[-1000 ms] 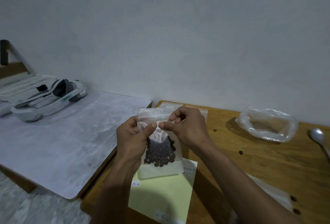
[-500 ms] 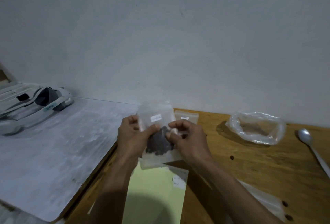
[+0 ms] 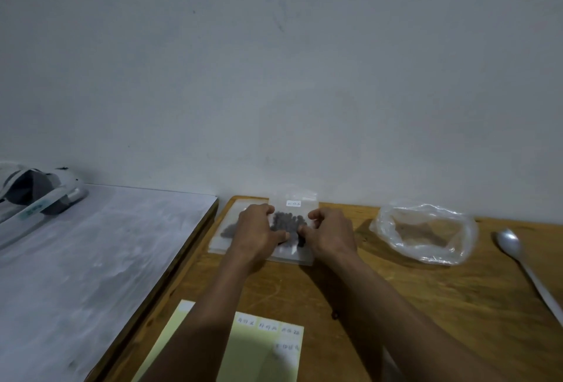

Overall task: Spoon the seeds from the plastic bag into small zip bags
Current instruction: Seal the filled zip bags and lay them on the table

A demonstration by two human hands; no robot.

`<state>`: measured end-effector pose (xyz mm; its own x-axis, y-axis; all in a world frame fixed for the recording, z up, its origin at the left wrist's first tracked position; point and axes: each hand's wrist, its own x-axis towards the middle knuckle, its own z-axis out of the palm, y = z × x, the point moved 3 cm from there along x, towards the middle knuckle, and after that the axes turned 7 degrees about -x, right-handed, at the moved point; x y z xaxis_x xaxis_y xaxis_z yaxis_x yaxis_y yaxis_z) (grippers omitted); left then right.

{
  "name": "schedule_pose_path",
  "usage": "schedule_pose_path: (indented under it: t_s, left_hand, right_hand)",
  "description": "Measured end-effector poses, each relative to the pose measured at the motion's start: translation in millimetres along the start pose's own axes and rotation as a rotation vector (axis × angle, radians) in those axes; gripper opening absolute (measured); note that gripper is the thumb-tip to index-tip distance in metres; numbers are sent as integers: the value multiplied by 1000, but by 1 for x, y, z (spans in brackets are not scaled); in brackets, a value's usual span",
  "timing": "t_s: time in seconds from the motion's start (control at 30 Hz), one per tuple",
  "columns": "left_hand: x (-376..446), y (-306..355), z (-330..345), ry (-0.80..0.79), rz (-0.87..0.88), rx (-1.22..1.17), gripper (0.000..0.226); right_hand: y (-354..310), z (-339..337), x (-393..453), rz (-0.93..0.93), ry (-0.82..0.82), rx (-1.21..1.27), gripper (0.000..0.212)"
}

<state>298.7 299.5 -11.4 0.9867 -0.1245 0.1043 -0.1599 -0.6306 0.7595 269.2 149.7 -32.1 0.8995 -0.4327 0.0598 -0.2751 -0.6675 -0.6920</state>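
While a yellow sheet [image 3: 262,348] lies nearest on the tabletop [image 3: 426,305], the left hand [image 3: 259,231] and right hand [image 3: 330,234] pinch a filled zip bag [image 3: 294,229] flat at the far edge, over another filled bag [image 3: 225,229]. This looks like laying a finished bag down. Next calls for the spoon [image 3: 518,256], far right, beside the plastic bag [image 3: 423,232].

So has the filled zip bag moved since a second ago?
Yes. The zip bag was held up above the yellow sheet; now it lies farther back on the table by the wall, both hands on it.
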Motion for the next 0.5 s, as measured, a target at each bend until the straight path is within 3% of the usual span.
schedule_pose_path:
  t_s: [0.2,0.5]
  left_hand:
    - [2,-7,11,-35,2,116,70]
    - [-36,11,-5,57,57,39,57]
  right_hand:
    - [8,3,-7,-35,-10,-271,42]
    - [9,-28,-30,-79,-8,-79,38]
